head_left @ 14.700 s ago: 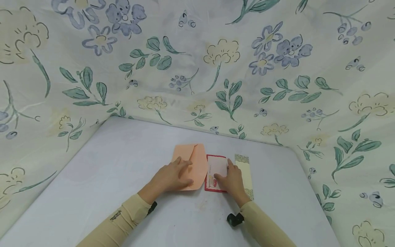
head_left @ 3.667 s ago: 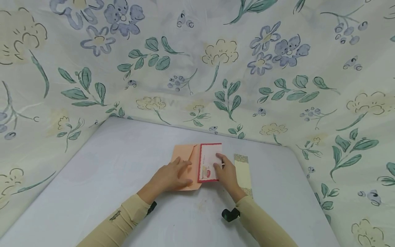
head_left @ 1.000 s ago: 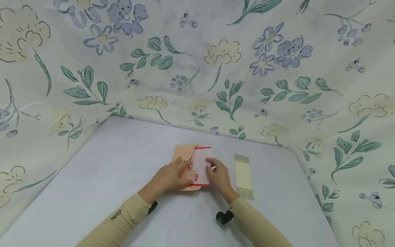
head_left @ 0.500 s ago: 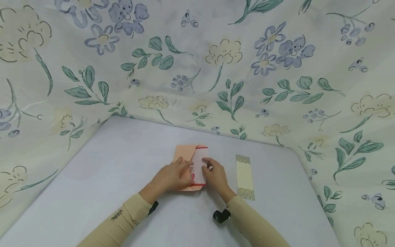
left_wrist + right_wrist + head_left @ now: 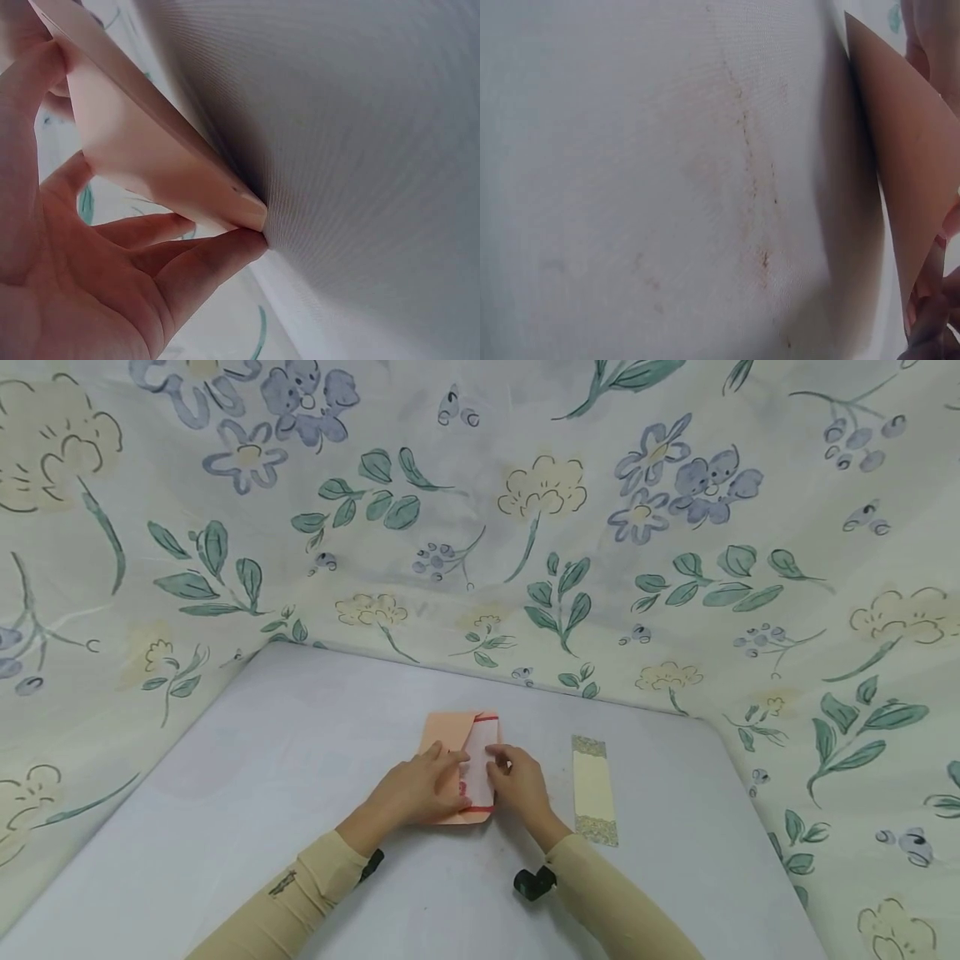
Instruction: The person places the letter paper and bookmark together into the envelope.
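Left hand (image 5: 411, 785) touches envelope (image 5: 447, 729); right fingers (image 5: 498, 750) pinch card (image 5: 480, 767) partly inside

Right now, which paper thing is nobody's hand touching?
The cream strip with speckled ends, lying by itself; the left hand rests on the peach envelope, and the right hand pinches the red-edged card.

We see a cream paper strip (image 5: 592, 789) with a speckled greenish-grey band at each end, lying flat on the white desk (image 5: 675, 793). We also notice reddish-brown smudges (image 5: 765, 261) on the surface, while a pale floral cloth (image 5: 457, 493) rises behind and along both sides.
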A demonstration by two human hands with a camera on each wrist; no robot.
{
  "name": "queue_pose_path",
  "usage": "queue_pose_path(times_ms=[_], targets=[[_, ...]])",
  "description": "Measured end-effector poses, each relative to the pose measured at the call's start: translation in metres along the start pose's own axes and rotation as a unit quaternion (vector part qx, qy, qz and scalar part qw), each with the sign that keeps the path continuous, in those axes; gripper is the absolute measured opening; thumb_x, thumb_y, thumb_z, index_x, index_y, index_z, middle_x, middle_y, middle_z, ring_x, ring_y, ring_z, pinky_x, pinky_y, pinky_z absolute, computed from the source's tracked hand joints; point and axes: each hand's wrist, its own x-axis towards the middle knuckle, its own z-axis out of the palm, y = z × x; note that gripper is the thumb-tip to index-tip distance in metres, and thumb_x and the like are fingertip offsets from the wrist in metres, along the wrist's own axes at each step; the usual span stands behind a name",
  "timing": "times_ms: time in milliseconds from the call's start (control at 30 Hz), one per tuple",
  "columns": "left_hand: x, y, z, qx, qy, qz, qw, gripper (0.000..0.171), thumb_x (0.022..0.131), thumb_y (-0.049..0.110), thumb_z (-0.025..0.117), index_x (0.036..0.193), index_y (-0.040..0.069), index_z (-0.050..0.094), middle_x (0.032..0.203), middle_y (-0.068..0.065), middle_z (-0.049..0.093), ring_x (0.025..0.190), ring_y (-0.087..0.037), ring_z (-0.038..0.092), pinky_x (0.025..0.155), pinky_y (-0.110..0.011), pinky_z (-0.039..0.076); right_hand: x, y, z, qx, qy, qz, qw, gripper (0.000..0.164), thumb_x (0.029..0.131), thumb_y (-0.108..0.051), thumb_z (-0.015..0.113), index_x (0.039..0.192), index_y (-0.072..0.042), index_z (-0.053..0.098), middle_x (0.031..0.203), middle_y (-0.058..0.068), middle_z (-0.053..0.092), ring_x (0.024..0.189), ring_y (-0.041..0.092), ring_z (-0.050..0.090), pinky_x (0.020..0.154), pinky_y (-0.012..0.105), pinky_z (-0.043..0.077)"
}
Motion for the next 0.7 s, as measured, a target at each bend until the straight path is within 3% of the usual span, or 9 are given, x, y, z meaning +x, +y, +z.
queue_pose_path(times_ms=[133,367,533,700], targets=[[-0.0009,-0.0002,-0.0006,-0.002,0.004,0.004,1.0,0.069,0.085,0.055,0.075,0.145,0.026,0.056,0.155,-0.026,0.04,0.132,-0.049,0.051,0.101,-0.063,0.044,0.002,-0.0017,0.0042,-0.017,-0.005,-0.009,1.0,0.024,0.095,-0.01,0.067,0.119,-0.007,0.073,0.097,0.004,0.066,0.085,0.015,0.057,0.075,0.03,0.05],[-0.0008,0.0006,-0.0011,0.001,0.003,0.006,1.0,0.07,0.085,0.054,0.075,0.145,0.025,0.056,0.155,-0.027,0.041,0.133,-0.049,0.05,0.101,-0.062,0.044,-0.0003,-0.0049,0.0017,-0.022,0.015,-0.03,0.999,0.028,0.095,-0.013,0.068,0.123,-0.008,0.072,0.091,0.002,0.064,0.076,0.013,0.054,0.066,0.026,0.046],[-0.0001,0.0004,-0.0012,0.001,0.0,-0.002,1.0,0.071,0.084,0.055,0.076,0.145,0.024,0.056,0.155,-0.028,0.041,0.132,-0.049,0.05,0.101,-0.063,0.045,-0.0018,-0.0081,-0.0013,-0.028,0.036,-0.04,0.998,0.044,0.092,-0.012,0.072,0.135,-0.007,0.062,0.104,0.007,0.066,0.074,0.014,0.058,0.063,0.025,0.047],[0.0008,0.0,0.001,-0.002,0.0,0.001,1.0,0.071,0.085,0.056,0.075,0.145,0.024,0.056,0.155,-0.028,0.04,0.133,-0.049,0.049,0.102,-0.063,0.044,-0.0017,-0.0094,-0.0024,-0.021,0.02,-0.036,0.999,0.059,0.089,-0.007,0.074,0.144,-0.008,0.054,0.121,0.011,0.067,0.071,0.009,0.056,0.061,0.023,0.048]])
